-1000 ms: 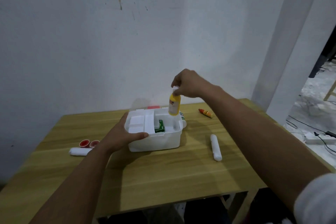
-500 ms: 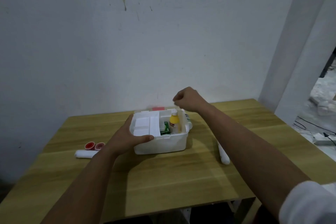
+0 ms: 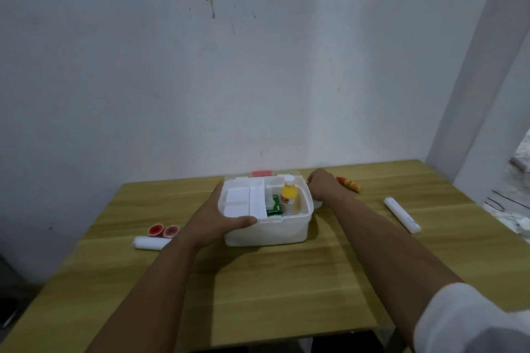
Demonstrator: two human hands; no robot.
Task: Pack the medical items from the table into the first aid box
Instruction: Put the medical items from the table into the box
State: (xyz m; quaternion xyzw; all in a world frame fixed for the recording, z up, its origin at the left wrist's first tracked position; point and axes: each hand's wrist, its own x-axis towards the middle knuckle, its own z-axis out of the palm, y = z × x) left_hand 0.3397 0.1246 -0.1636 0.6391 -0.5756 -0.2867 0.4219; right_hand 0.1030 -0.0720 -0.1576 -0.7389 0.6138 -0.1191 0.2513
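While your left hand [image 3: 220,222] clamps the box [image 3: 268,233] at its near-left corner, your right hand [image 3: 322,186] sits just right of it; whether it holds anything, I cannot tell. Nearest it lies the orange tube [image 3: 348,183], long axis running away rightward. Left to pack: one tube, two white rolls [image 3: 401,214], two red caps [image 3: 163,231]. Inside stand one yellow bottle [image 3: 288,198] and one green packet [image 3: 274,206].

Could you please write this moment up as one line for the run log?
left hand: grips first aid box | yellow bottle: upright in box | right hand: beside box, apparently empty
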